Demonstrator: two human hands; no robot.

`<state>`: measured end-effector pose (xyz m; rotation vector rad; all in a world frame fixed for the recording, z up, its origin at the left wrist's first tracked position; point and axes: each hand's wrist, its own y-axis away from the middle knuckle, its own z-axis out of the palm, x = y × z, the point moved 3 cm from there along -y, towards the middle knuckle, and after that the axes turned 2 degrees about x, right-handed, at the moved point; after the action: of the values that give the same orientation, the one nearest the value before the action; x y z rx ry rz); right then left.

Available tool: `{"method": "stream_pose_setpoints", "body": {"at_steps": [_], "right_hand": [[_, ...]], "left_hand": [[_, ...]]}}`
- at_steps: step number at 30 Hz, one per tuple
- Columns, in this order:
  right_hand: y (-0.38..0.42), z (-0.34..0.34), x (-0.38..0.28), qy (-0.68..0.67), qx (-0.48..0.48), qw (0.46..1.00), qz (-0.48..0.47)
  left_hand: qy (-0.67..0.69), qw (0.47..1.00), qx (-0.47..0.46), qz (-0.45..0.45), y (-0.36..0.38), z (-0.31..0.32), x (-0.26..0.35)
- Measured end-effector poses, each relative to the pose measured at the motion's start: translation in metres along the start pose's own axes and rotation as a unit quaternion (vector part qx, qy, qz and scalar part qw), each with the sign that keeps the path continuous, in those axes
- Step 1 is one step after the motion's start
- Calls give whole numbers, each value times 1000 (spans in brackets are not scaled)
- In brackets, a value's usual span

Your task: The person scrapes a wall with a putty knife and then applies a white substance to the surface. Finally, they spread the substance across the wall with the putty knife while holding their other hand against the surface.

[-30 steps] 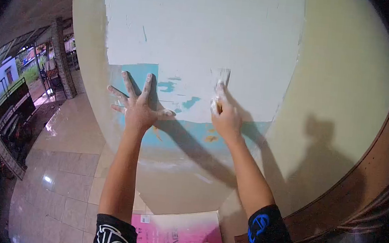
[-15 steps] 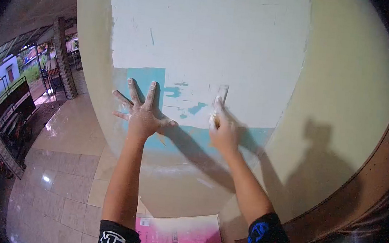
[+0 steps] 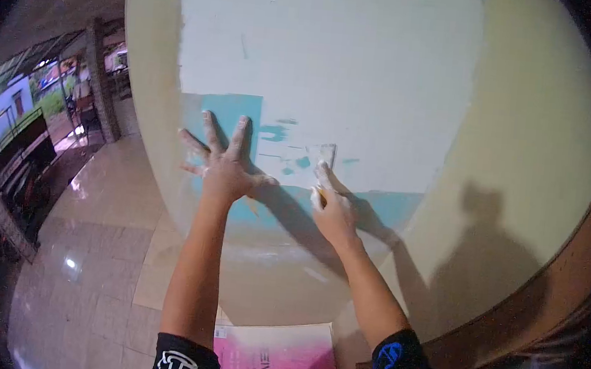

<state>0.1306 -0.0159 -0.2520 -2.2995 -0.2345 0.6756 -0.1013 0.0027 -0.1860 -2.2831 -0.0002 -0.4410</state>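
My left hand (image 3: 226,175) lies with fingers spread against the teal patch (image 3: 246,103) on the wall, whitish powder on its fingertips. My right hand (image 3: 335,212) is closed around a putty knife (image 3: 323,153). Part of its yellowish handle peeks out of the fist. The blade points up and meets, or nearly meets, the white coating (image 3: 334,68), its broad face partly turned to me. Small teal marks (image 3: 272,133) show through the white between my hands. Along the coating's lower edge runs a teal band (image 3: 392,203).
Below the wall, a pink and white cardboard box (image 3: 273,355) stands near my body. Shiny floor tiles (image 3: 83,285) stretch to the left, towards a pillar (image 3: 100,83) and a metal railing. A brown edge (image 3: 509,309) curves along the lower right. My shadow falls on the wall.
My right hand has moved slightly down, and the blade has turned to show more of its face. Some teal marks look smaller; another shows right of the blade. My left hand stays on the wall.
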Motion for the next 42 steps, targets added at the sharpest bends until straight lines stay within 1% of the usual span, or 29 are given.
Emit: {"method": "stream_pose_setpoints", "body": {"at_steps": [1, 3, 5, 6, 7, 9, 10, 11, 13, 14, 15, 17, 18, 21, 22, 23, 25, 27, 29, 30, 31, 33, 34, 35, 37, 38, 41, 42], "right_hand": [[3, -1, -2, 7, -11, 1000, 4], [-8, -6, -8, -22, -18, 999, 22], [-38, -24, -25, 4, 35, 999, -12], [-47, -36, -35, 36, 13, 999, -1], [-45, -36, -32, 37, 13, 999, 2], [-38, -30, -27, 1, 21, 1000, -2], [-24, -20, -20, -35, 31, 999, -14], [-9, 5, 3, -25, 35, 999, -27], [9, 11, 2, 48, -5, 999, -13], [5, 9, 1, 30, -32, 999, 14], [-7, 2, -8, 28, -29, 999, 13], [-34, -18, -30, 39, 17, 998, -37], [-44, -34, -46, 59, 12, 998, -29], [-46, -22, -36, 62, 35, 997, -41], [-32, -15, -33, 19, 48, 998, -38], [-17, -9, -26, 28, 0, 999, -17], [3, 3, -15, 68, 5, 997, -32], [-6, 3, -19, 76, -16, 997, -30], [-27, -14, -37, 32, 28, 999, -33], [-40, -20, -47, 15, 32, 998, -53], [-50, -27, -55, 14, 33, 998, -54], [-62, -33, -63, 71, 7, 997, -29], [-56, -31, -63, 62, 23, 997, -30], [-45, -26, -57, 62, 23, 997, -28], [-24, -8, -35, 73, -21, 997, -20], [-20, -1, -26, 84, -7, 996, -36], [-42, -26, -44, 51, 1, 997, -49], [-48, -32, -47, 9, 11, 999, -36]], "left_hand": [[-4, 1000, -15, -11, 1, -3, 2], [11, 1000, -15, -9, 2, -3, 2], [19, 1000, -10, -1, 5, -3, 2], [27, 1000, 1, 6, 5, -3, 3], [28, 1000, -1, 8, 3, 1, 2], [4, 999, 35, 6, 0, 10, -2], [2, 1000, 26, -2, 2, 5, 1], [5, 1000, 28, -4, 3, 7, 2], [-12, 999, 34, -3, 1, 6, 1], [-2, 1000, 20, -10, 1, 5, 1], [-3, 1000, 23, -9, 0, 3, 0], [7, 1000, 15, -11, 0, 8, -1], [8, 1000, 8, -10, -1, 7, -2], [-2, 1000, -9, -18, -1, 3, 0], [-7, 1000, -15, -22, 0, 0, 2], [-5, 1000, -15, -22, 0, 1, 2], [-17, 1000, -17, -20, 1, 2, 3], [-19, 1000, -6, -23, -1, 3, 0], [-19, 1000, 1, -10, 0, 7, -1], [-13, 1000, 8, -4, 0, 7, -1], [-13, 1000, 9, -4, 0, 6, 0], [-15, 1000, -1, -7, 0, 6, -1], [-10, 1000, 17, 4, 0, 8, -3], [-10, 1000, 15, 5, 0, 10, -3], [-13, 1000, 10, -8, -1, 7, -1], [-11, 1000, 15, -6, 0, 5, 0], [-16, 1000, -7, -1, 0, 6, 0], [-16, 1000, 0, 8, -1, 7, -1]]}}
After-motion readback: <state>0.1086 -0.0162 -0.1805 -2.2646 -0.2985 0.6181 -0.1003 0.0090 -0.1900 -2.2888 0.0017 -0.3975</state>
